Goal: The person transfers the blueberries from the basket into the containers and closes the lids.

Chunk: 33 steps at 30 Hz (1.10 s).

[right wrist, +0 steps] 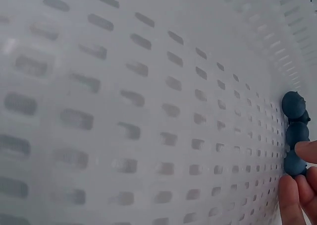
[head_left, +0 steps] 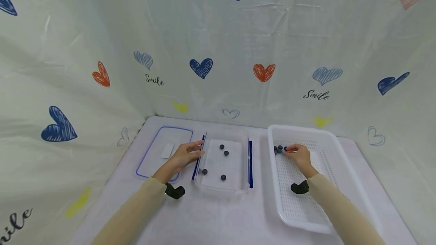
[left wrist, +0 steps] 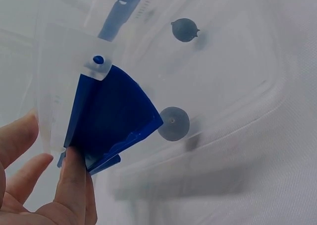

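My left hand (head_left: 184, 156) holds the left wall of a clear plastic box (head_left: 218, 163) beside its hanging blue latch flap (left wrist: 111, 116), with a fingertip touching the flap. Inside the box lie several loose blueberries (head_left: 223, 177), spaced apart. Over on the right, my right hand (head_left: 301, 156) reaches into a white perforated basket (head_left: 289, 173). Its thumb and fingers pinch a blueberry (right wrist: 295, 163), close to the basket's left wall. More blueberries (right wrist: 294, 105) sit bunched against that wall, just past the fingertips.
A clear lid with a blue edge (head_left: 153, 158) lies flat to the left of the box, bearing a white label (head_left: 167, 150). On the box's right side hangs another blue latch (head_left: 251, 165). A heart-patterned curtain (head_left: 235, 40) rises behind the table.
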Available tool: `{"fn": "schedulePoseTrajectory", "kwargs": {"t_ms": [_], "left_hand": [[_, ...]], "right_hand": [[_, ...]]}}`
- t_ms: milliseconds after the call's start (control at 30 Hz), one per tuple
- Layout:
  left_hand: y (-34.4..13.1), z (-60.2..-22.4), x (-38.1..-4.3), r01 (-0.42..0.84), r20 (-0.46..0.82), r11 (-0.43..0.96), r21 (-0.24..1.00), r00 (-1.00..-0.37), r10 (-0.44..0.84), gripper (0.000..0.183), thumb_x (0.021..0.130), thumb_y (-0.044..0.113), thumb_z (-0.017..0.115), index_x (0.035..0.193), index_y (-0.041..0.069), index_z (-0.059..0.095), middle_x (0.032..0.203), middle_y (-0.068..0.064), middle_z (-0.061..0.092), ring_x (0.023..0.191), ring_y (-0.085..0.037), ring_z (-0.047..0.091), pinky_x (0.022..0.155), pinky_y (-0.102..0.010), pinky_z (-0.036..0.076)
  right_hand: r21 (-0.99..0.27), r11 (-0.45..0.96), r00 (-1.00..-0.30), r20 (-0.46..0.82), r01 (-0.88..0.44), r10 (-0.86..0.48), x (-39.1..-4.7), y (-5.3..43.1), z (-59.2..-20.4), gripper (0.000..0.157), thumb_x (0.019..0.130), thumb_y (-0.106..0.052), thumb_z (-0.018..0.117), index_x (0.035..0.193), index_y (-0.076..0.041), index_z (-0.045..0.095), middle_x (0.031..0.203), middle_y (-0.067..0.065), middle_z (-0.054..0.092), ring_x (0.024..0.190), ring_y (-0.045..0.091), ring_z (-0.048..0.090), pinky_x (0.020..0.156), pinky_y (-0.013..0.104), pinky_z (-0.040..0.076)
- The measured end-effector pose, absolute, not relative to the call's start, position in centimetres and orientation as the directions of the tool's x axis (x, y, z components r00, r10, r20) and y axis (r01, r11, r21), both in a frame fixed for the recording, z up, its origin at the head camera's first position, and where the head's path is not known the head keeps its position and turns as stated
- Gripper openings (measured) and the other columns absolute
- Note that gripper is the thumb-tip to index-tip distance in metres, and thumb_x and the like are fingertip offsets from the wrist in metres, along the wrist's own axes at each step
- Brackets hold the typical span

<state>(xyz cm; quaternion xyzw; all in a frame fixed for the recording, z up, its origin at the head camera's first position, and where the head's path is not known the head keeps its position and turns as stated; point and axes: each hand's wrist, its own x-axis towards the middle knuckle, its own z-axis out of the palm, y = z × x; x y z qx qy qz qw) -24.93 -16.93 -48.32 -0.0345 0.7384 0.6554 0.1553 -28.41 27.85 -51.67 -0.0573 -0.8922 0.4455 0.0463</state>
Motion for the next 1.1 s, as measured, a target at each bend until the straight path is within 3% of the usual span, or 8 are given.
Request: {"fn": "schedulePoseTrajectory", "kwargs": {"t_ms": [200,567,1100], "left_hand": [[-16.9,-48.3,-24.8,-0.250,-0.270,0.139,0.958,-0.950,0.158,0.055,0.095,0.011,0.070,0.147,0.008,0.050,0.147,-0.023,0.046,0.135,-0.036,0.045,0.108,-0.047,0.042],[-17.1,-48.5,-25.1,-0.243,-0.264,0.134,0.961,-0.951,0.163,0.056,0.095,0.011,0.070,0.147,0.007,0.049,0.148,-0.024,0.045,0.137,-0.037,0.043,0.109,-0.046,0.040],[-17.2,-48.8,-25.0,-0.239,-0.259,0.130,0.962,-0.952,0.165,0.055,0.096,0.009,0.068,0.147,0.006,0.049,0.149,-0.024,0.044,0.137,-0.037,0.043,0.109,-0.048,0.039]], "right_hand": [[-0.790,0.610,-0.985,0.053,0.061,0.166,-28.6,27.4,-52.0,0.024,0.078,-0.003,0.081,0.094,0.009,0.068,0.088,0.016,0.070,0.081,0.021,0.061,0.061,0.019,0.047],[-0.763,0.645,-0.979,0.093,0.047,0.180,-28.7,27.1,-52.2,0.022,0.076,-0.003,0.082,0.089,0.007,0.069,0.085,0.015,0.070,0.077,0.019,0.062,0.060,0.020,0.045],[-0.754,0.655,-0.986,0.068,0.048,0.151,-27.7,26.6,-51.0,0.023,0.080,-0.003,0.078,0.093,0.011,0.067,0.094,0.024,0.068,0.087,0.034,0.064,0.062,0.024,0.047]]}}
